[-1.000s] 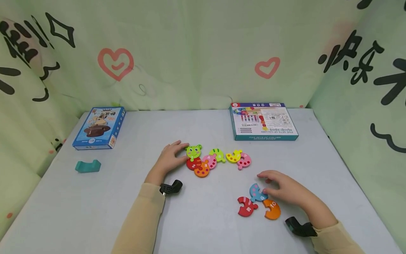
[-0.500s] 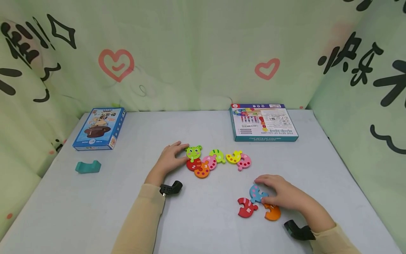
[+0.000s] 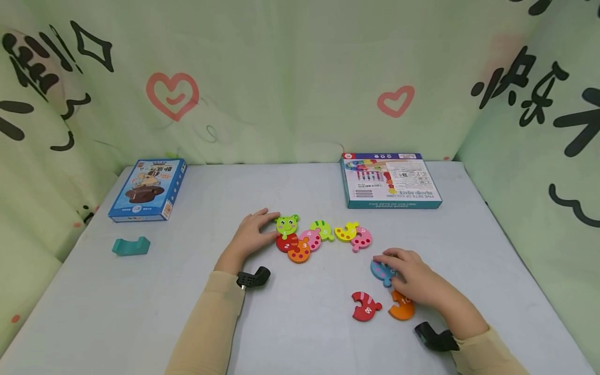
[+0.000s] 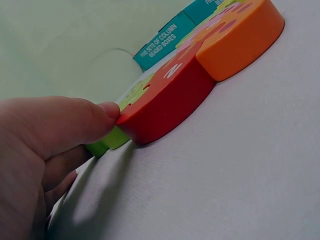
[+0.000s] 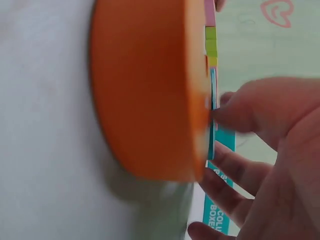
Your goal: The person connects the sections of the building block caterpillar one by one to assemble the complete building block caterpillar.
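In the head view my left hand (image 3: 253, 233) rests at the left end of a row of joined caterpillar puzzle pieces. Its index finger and thumb touch beside the green face piece (image 3: 286, 225); the left wrist view puts the thumb tip at the corner of the red piece numbered 2 (image 4: 170, 100). An orange piece numbered 3 (image 3: 299, 252), a pink piece (image 3: 311, 238) and a green striped piece (image 3: 321, 230) follow. My right hand (image 3: 414, 273) holds a blue spotted piece (image 3: 382, 272) between thumb and fingers. Below it lie an orange piece (image 3: 401, 308) and a red piece (image 3: 365, 307).
Right of the row, a yellow piece (image 3: 345, 232) and a pink spotted piece (image 3: 361, 238) are joined. A blue box (image 3: 147, 190) lies back left, a teal block (image 3: 130, 246) in front of it. A teal-edged box (image 3: 390, 180) lies back right on the white table (image 3: 290, 323).
My right hand has closed on the blue piece, turned it and shifted it slightly away from the red and orange pieces. My left hand has stayed in place.
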The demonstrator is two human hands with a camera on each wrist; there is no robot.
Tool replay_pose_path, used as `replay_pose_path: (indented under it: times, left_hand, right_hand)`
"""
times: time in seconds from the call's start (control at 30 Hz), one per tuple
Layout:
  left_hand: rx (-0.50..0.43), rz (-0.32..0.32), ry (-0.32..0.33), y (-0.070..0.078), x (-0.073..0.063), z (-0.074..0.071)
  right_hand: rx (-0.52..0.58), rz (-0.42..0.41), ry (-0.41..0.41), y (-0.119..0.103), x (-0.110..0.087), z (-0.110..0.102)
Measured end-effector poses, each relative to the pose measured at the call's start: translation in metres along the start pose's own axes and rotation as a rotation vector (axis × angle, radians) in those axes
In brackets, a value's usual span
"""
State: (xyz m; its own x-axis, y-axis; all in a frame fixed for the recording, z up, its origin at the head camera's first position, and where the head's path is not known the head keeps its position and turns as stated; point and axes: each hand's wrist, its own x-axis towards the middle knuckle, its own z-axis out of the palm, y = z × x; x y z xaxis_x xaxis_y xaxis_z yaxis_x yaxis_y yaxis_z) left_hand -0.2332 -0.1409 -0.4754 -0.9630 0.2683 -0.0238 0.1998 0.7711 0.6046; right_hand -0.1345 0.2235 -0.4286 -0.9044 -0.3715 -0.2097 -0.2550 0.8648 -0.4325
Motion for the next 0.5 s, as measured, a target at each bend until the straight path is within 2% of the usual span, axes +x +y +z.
replay_pose_path:
  times: [0.17,0.33,0.5]
  left_hand:
    - [-0.002,0.000,0.000,0.0006,0.0006,-0.0005]
    - [-0.001,-0.002,0.001,0.0008,0.0004,-0.0007]
    - [0.001,0.003,0.003,0.0003,0.0002,-0.0001]
  right_hand:
    - [0.020,0.016,-0.008,-0.0015,0.0018,0.0007]
    - [0.010,-0.006,0.032,-0.0023,0.0026,0.0014]
    - [0.001,0.044,0.019,-0.0023,0.0035,0.0026]
